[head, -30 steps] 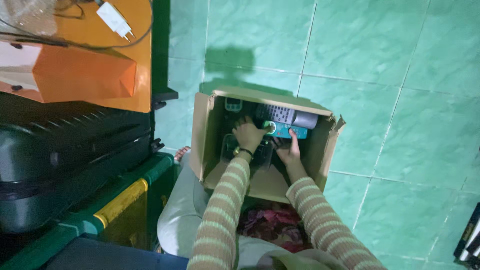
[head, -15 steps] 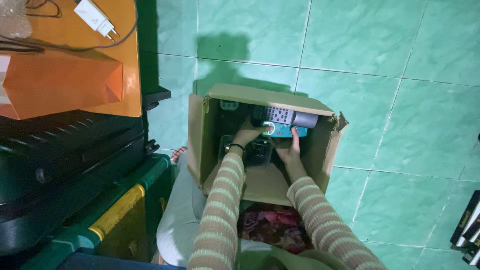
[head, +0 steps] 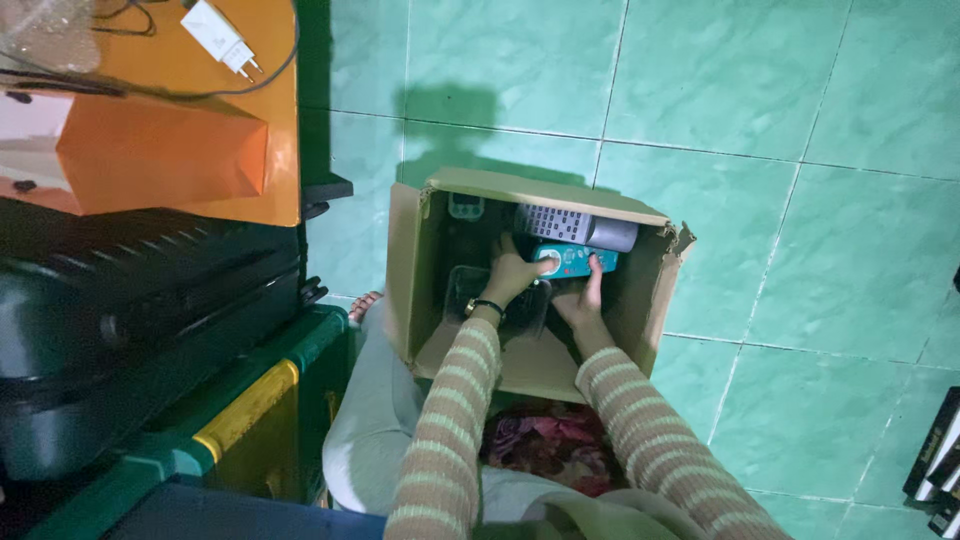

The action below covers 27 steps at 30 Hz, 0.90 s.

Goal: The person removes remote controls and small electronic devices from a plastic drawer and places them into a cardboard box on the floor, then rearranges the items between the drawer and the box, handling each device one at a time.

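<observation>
An open cardboard box [head: 410, 260] stands on the green tiled floor in front of my knees. Both hands reach into it. My left hand [head: 512, 272], with a dark band on its wrist, grips the left end of a teal box [head: 577, 260] with a white round mark. At the teal box's near edge my right hand [head: 582, 298] holds it from below. Behind the teal box lies a grey device with a button grid [head: 572, 226]. A clear plastic container [head: 462, 288] sits low in the box under my left wrist.
A dark suitcase [head: 130, 320] and a green crate with a yellow handle [head: 250, 405] stand close on the left. Above them is an orange table [head: 200, 120] with a white charger [head: 222, 32]. Dark books [head: 938, 455] lie at the right edge.
The view has shifted a little, so the box sits slightly further right. My left hand has moved right onto the teal box, and both hands sit deeper in the box.
</observation>
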### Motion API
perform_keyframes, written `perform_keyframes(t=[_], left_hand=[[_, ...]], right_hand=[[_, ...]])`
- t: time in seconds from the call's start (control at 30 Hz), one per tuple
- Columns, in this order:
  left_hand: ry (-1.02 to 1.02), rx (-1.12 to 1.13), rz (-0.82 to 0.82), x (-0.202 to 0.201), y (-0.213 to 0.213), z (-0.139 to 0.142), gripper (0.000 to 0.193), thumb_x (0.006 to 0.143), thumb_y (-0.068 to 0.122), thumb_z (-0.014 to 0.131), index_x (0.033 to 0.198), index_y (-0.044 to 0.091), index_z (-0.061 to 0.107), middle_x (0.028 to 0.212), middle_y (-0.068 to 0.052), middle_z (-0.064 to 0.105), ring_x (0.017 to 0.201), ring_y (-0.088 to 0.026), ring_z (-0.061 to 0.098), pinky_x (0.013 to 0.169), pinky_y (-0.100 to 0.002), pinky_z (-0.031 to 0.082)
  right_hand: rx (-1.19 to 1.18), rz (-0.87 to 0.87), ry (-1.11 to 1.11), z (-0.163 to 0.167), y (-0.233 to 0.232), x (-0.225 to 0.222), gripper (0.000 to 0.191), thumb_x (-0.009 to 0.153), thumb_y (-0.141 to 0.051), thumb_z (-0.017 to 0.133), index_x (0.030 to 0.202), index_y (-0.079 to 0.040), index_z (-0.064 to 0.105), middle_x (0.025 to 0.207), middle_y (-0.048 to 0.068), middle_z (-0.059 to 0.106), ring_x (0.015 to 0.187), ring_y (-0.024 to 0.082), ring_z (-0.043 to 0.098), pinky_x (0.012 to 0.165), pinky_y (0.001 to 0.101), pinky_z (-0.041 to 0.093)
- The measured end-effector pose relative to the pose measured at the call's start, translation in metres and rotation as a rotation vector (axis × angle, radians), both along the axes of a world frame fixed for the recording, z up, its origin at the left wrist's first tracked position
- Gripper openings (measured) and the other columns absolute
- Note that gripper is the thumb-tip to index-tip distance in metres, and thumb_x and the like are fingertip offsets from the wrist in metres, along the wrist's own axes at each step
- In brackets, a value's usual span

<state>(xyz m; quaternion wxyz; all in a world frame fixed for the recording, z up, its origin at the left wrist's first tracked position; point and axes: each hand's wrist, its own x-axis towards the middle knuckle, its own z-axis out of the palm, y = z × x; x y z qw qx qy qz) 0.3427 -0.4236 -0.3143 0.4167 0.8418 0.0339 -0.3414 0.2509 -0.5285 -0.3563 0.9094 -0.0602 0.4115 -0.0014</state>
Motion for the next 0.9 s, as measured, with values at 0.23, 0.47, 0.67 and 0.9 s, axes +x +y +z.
perform_keyframes(t=[0.23, 0.47, 0.67, 0.9], left_hand=[[0.030, -0.024, 0.052, -0.009, 0.005, 0.023, 0.116, 0.059, 0.053, 0.093, 0.146, -0.001, 0.039, 0.136, -0.031, 0.058, 0.129, -0.046, 0.054, 0.107, -0.049, 0.044], [-0.011, -0.155, 0.178, -0.032, 0.014, 0.046, 0.102, 0.062, 0.044, 0.093, 0.143, 0.007, 0.043, 0.129, -0.026, 0.062, 0.122, -0.038, 0.062, 0.102, -0.045, 0.050], [0.008, -0.351, 0.327, -0.065, 0.025, 0.076, 0.098, 0.064, 0.040, 0.093, 0.142, 0.009, 0.042, 0.128, -0.017, 0.062, 0.119, -0.028, 0.061, 0.099, -0.039, 0.051], [-0.056, -0.395, 0.379, -0.085, 0.035, 0.096, 0.095, 0.068, 0.040, 0.092, 0.143, 0.009, 0.042, 0.129, -0.015, 0.059, 0.120, -0.026, 0.058, 0.098, -0.038, 0.050]], right_hand=[[-0.043, -0.071, 0.107, 0.015, -0.004, 0.000, 0.076, 0.079, -0.052, 0.075, 0.141, -0.017, 0.049, 0.135, 0.010, 0.058, 0.122, 0.031, 0.056, 0.108, 0.0518, 0.043], [-0.054, -0.076, 0.067, 0.054, 0.000, -0.007, 0.071, 0.079, -0.042, 0.080, 0.137, -0.014, 0.050, 0.131, 0.009, 0.059, 0.118, 0.030, 0.059, 0.109, 0.0482, 0.046], [-0.123, 0.043, 0.003, 0.091, -0.010, -0.022, 0.064, 0.082, -0.035, 0.082, 0.134, -0.016, 0.050, 0.126, 0.004, 0.060, 0.115, 0.023, 0.059, 0.106, 0.0419, 0.046], [-0.167, 0.110, -0.032, 0.129, -0.008, -0.032, 0.061, 0.081, -0.035, 0.082, 0.131, -0.015, 0.053, 0.121, 0.004, 0.061, 0.108, 0.022, 0.060, 0.097, 0.0376, 0.049]])
